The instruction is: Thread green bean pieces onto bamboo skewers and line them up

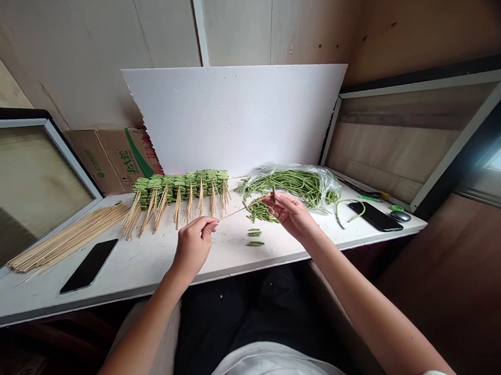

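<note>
My left hand is closed around one end of a thin bamboo skewer, which slants up to the right above the table. At its far end my right hand pinches a short piece of green bean against the tip. Whether the tip has gone into the bean I cannot tell. Below and between the hands, several cut bean pieces lie on the white table. Behind my right hand is a small heap of cut beans.
Finished bean skewers are stacked at the back left. Bare skewers and a phone lie at the left. Long beans fill a plastic bag at the back. A second phone and a loose bean are at the right.
</note>
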`<state>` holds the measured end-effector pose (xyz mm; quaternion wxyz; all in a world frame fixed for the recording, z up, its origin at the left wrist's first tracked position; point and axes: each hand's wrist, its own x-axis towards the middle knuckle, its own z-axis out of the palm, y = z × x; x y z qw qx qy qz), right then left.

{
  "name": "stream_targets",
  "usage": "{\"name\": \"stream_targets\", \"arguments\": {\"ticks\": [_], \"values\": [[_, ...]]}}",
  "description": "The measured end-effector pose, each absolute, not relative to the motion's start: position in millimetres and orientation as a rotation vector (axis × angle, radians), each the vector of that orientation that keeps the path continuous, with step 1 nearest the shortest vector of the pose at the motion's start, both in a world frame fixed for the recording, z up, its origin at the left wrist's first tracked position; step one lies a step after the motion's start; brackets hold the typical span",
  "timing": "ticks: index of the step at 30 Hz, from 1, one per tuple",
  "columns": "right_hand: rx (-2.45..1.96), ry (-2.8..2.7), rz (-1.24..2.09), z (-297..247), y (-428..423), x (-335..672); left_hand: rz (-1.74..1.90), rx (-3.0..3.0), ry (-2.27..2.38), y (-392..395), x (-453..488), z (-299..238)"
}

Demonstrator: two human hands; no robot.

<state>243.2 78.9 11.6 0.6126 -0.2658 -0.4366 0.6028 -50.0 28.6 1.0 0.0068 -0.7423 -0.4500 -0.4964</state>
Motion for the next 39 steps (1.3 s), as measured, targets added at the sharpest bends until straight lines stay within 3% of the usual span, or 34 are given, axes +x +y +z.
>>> {"name": "stream_targets", "arguments": {"ticks": [31,39], "values": [[-0.712,-1.31,1.04,13,71,240,-1.505,-2.274,-1.408,29,-55,0],[-0.707,-1.21,1.088,12,68,234,-1.477,-2.221,-1.392,29,-53,-6]]}}
